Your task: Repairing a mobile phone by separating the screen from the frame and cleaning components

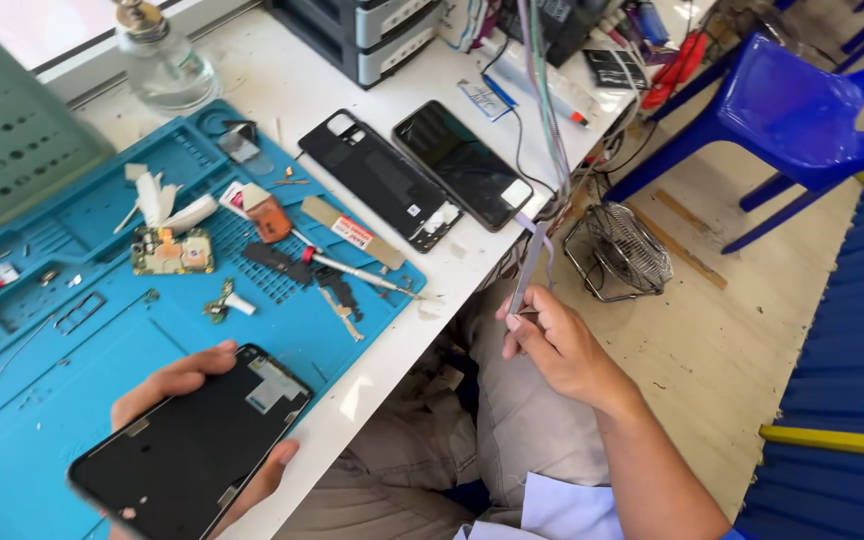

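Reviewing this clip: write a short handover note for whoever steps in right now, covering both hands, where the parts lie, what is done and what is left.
Left hand: holds the opened black phone frame over the blue silicone repair mat.
Right hand: off the table edge, pinching a thin grey strip, apparently one of the hanging cables.
On the mat: small green circuit board, metal tweezers, loose small parts.
On the white table: black back cover beside a black phone with dark screen.
Done: phone opened, board out.
Left: reassembly.
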